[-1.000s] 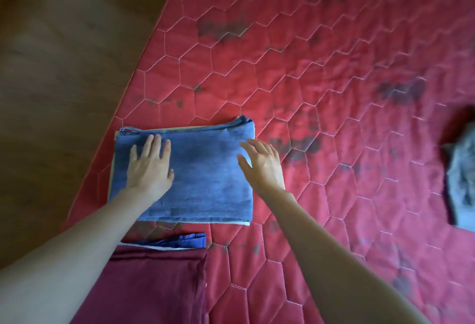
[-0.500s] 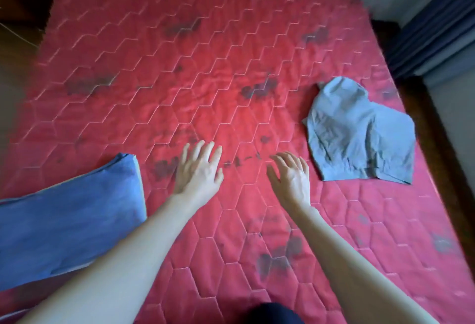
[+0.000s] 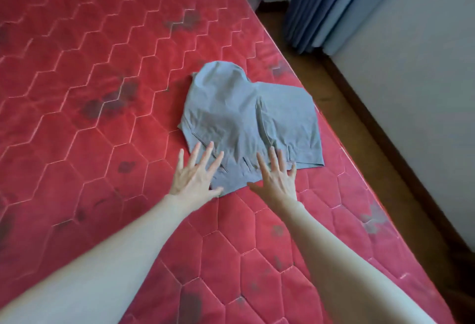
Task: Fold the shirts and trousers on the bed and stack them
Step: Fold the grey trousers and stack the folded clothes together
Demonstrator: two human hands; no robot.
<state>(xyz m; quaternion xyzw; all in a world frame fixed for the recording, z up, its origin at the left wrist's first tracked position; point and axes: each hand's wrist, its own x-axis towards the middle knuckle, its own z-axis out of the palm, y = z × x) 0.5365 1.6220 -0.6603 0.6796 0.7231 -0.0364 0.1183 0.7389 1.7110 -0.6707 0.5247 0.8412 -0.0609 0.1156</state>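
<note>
On the red quilted mattress (image 3: 108, 128): one grey garment (image 3: 246, 128), loosely bunched and creased, unfolded. Lies toward the right side of the bed, near the edge but fully on it. Rounded at the far end, squared off with a hem on the right, seams and a slit showing near the front. Hard to tell whether shirt or shorts. Dark blotches scattered across the hexagon stitching around it.

Both bare forearms stretched forward from the bottom corners, converging toward the near edge of the garment. Palms down, wrists straight.

Left hand (image 3: 195, 178): fingers straight and spread wide, reaching over the near left corner of the cloth. Thumb pointing right along the garment's front edge. Nothing gripped. Whether the fingertips press on the fabric or float just above it, cannot tell.

Right hand (image 3: 279, 182): fingers also straight and splayed, lying over the near edge of the cloth close to the slit. Thumb stuck out to the left, over bare mattress. Nothing gripped here either; contact with the fabric not certain.

Hands just beside each other, a strip of grey cloth visible between them.

Beyond the bed's right edge: brown wooden floor (image 3: 365, 128), blue curtain (image 3: 334, 2) hanging at the top, pale wall (image 3: 424, 72) with a dark skirting.
</note>
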